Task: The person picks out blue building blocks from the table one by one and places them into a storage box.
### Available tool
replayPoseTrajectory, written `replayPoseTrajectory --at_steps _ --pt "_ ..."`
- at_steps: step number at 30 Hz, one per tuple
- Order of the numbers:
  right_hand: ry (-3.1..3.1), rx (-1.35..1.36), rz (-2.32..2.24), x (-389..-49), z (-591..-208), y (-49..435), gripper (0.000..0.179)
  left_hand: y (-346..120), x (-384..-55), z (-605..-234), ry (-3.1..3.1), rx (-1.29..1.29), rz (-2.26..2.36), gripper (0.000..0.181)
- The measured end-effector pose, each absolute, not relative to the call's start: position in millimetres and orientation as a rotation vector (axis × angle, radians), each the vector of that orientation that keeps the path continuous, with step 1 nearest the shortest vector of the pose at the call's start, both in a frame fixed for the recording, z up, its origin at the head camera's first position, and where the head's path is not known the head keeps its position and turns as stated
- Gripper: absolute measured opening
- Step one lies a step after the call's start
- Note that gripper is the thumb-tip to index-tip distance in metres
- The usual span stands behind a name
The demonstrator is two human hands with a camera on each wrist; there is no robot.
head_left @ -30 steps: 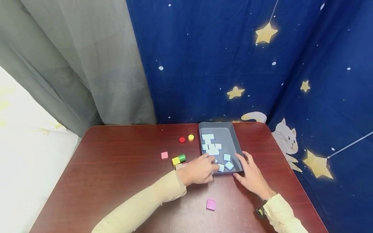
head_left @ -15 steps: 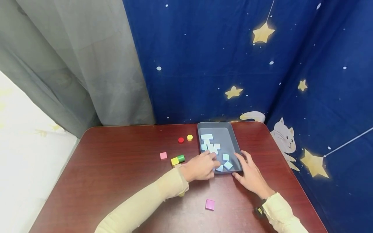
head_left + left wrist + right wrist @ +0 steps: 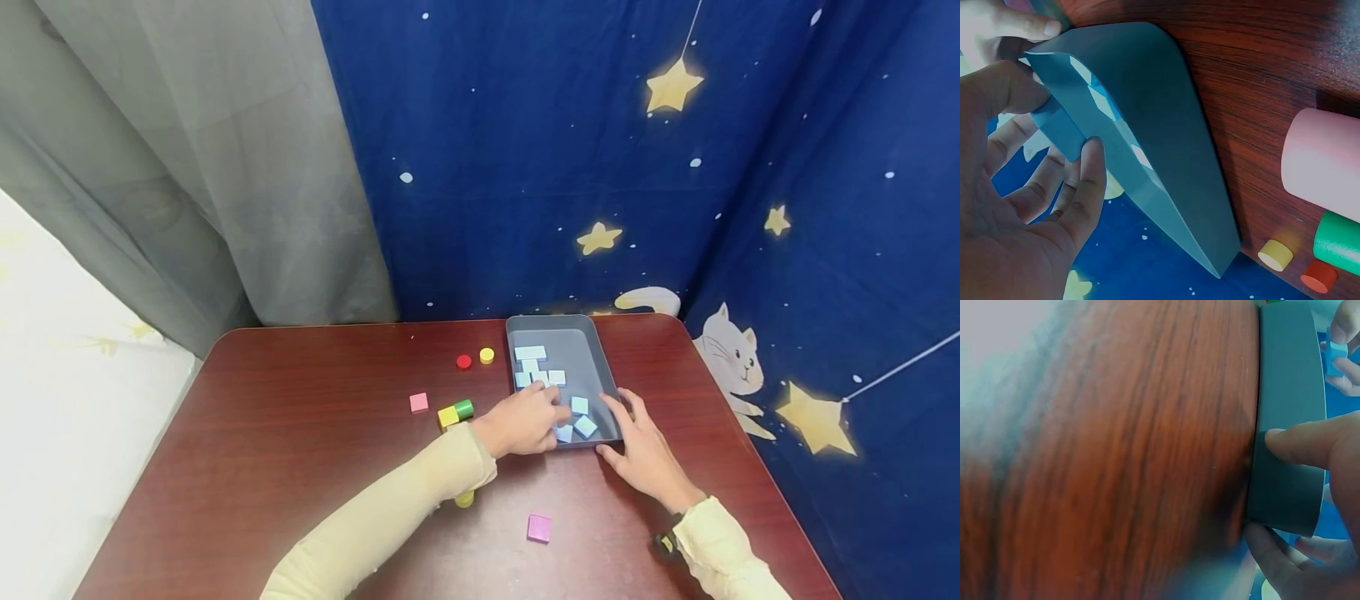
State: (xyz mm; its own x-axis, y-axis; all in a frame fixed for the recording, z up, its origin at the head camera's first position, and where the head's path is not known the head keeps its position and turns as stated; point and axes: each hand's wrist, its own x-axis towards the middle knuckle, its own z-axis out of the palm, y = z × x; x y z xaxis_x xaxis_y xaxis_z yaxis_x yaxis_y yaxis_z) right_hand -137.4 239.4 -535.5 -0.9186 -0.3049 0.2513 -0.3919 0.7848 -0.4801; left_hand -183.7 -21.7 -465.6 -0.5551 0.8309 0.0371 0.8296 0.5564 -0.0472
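My left hand (image 3: 525, 421) is over the near left part of a grey tray (image 3: 588, 354). In the left wrist view its thumb and fingers pinch a light blue block (image 3: 1060, 132) above the tray's rim. My right hand (image 3: 645, 454) grips the tray's near right corner, one digit flat on the outer wall and others round the corner in the right wrist view. Pale blue blocks lie inside: a long one (image 3: 531, 353) at the far left, smaller ones grouped below it, and a square block (image 3: 580, 405) near the right hand. The left hand covers part of the group.
Left of the tray lie a red disc (image 3: 463, 362), a yellow disc (image 3: 487, 356), a pink square (image 3: 418, 403), a yellow block (image 3: 447, 417) and a green cylinder (image 3: 464, 408). A magenta square (image 3: 538, 528) sits nearer. One yellow piece (image 3: 465, 499) shows beside the left sleeve.
My left hand has shifted slightly away and to the right over the tray, and the yellow piece by its sleeve has come into view. The right hand stays at the corner.
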Motion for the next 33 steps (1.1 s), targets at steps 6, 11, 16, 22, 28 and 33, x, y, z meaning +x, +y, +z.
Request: replayPoseTrajectory --at_steps 6,11,16,22,28,33 --pt "-2.801 0.554 0.812 -137.6 -535.4 239.7 0.087 -14.9 -191.8 -470.5 -2.73 -1.456 0.063 0.03" --pt "-2.791 0.561 0.811 -136.7 -534.3 239.3 0.086 -8.2 -198.2 -476.3 -2.747 -1.45 0.081 0.029" --pt "-2.778 0.569 0.804 -135.8 -534.4 239.1 0.085 -2.2 -202.9 -479.7 -2.771 -1.442 0.08 0.028" --pt "-2.792 0.562 0.814 -136.4 -532.8 238.8 0.084 3.6 -207.9 -485.0 -2.808 -1.437 0.086 0.027" --pt "-2.801 0.561 0.808 -136.6 -532.7 238.5 0.084 6.0 -211.3 -489.7 -2.865 -1.388 0.074 0.03" --pt "-2.795 0.564 0.816 -136.2 -533.2 238.5 0.084 7.5 -213.7 -492.4 -2.879 -1.35 0.087 0.03"
